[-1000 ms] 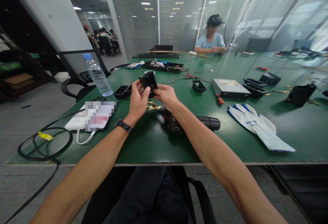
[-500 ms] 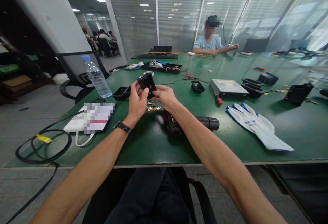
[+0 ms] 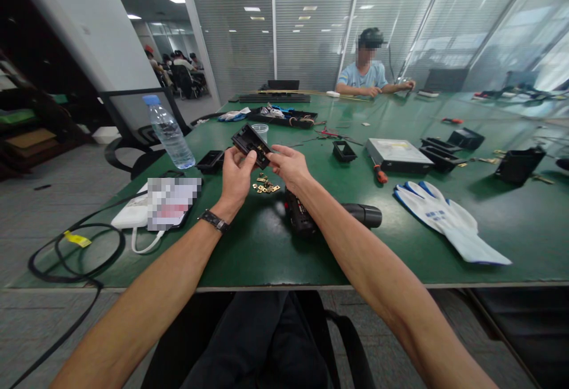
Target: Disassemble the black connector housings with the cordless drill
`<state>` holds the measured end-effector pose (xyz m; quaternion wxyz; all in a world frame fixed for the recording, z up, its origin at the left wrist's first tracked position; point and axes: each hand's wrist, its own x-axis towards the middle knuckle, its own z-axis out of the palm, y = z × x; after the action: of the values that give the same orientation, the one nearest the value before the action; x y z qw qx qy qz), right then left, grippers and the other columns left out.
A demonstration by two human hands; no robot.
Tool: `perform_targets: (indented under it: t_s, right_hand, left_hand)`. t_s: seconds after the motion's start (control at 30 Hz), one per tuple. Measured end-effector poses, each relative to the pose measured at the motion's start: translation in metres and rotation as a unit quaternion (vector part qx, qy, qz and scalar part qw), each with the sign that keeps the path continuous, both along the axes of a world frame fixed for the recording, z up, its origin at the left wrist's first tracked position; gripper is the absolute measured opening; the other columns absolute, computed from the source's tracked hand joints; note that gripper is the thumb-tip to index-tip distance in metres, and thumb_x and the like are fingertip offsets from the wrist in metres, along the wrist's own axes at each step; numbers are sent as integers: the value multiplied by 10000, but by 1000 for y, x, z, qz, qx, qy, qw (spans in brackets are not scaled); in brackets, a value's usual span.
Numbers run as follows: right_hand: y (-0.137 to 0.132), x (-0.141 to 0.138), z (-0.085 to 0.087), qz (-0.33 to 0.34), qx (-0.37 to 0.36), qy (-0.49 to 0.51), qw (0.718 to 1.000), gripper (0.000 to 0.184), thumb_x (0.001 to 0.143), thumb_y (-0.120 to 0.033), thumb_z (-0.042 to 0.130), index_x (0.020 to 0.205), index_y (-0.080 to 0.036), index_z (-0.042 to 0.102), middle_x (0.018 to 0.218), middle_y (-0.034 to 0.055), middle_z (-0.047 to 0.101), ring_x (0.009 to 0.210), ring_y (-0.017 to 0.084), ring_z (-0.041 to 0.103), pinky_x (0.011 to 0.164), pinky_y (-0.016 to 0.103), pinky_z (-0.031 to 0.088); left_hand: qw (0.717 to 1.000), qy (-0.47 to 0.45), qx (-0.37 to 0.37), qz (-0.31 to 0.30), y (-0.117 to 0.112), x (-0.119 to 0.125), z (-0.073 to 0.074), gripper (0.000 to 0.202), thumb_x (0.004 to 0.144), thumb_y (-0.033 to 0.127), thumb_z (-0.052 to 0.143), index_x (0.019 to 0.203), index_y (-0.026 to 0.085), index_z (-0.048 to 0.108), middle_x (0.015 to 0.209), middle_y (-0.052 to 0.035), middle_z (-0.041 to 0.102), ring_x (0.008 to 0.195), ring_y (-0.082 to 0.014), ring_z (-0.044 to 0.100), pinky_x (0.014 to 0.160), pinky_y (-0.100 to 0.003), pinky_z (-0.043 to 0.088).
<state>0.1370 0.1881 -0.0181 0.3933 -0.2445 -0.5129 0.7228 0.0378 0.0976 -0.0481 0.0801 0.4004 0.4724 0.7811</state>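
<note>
Tilted above the table, a black plastic housing point(image 3: 249, 142) with small brass-coloured parts inside is gripped by my left hand point(image 3: 237, 177), thumb across its near edge. My right hand point(image 3: 290, 166) has its fingers closed at the housing's right end; whether a small part is pinched there is hidden. Loose brass pieces point(image 3: 265, 186) lie in a small pile below. Under my right forearm rests a black power drill point(image 3: 362, 215), partly covered. A clear plastic cup point(image 3: 260, 131) stands just behind the housing.
Left are a water bottle point(image 3: 169, 132), a phone point(image 3: 182, 202), a white power bank point(image 3: 131, 214) and a coiled black cable point(image 3: 121, 246). Right are a white glove point(image 3: 438, 217), a metal drive box point(image 3: 398, 155) and a screwdriver point(image 3: 380, 174). A co-worker point(image 3: 364, 75) sits across the table.
The housing has been turned and tipped leftward, so its open inside shows more and the cup behind it is more visible. Both hands stay on it.
</note>
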Motion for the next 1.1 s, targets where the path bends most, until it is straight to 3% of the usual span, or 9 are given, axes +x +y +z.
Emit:
perform_targets:
  t_s: [0.43,0.6,0.8,1.1]
  right_hand:
    - [0,0,1,8,20,-12,1000,345,764,-74,699,1108,-94,673,597,-29,635,480,86,514,408,202,334]
    - [1,1,1,24,11,-8,1000,360,758,-88,692,1117,-109,674,695,5,689,534,98,576,383,191,295]
    - [1,2,0,24,22,2,999,358,743,-89,711,1097,-123,678,796,33,726,601,113,617,391,189,306]
    - [-1,2,-3,19,68,-11,997,315,744,-96,732,1053,-139,693,930,44,748,656,99,621,454,180,382]
  left_hand:
    - [999,19,-14,-45,0,2,0,457,795,429,769,1143,200,581,1225,-109,665,1114,-255,665,914,-412,575]
    - [998,22,-23,-45,0,0,-2,443,798,432,762,1141,190,622,1165,-97,686,1039,-238,682,928,-414,560]
    - [998,20,-10,-57,-2,-2,0,378,796,346,744,1121,198,620,1175,-86,683,1108,-237,654,982,-425,526]
    - [997,-59,-1,-54,-2,-3,5,384,693,183,703,1055,193,578,1075,-51,674,959,-194,658,864,-361,550]
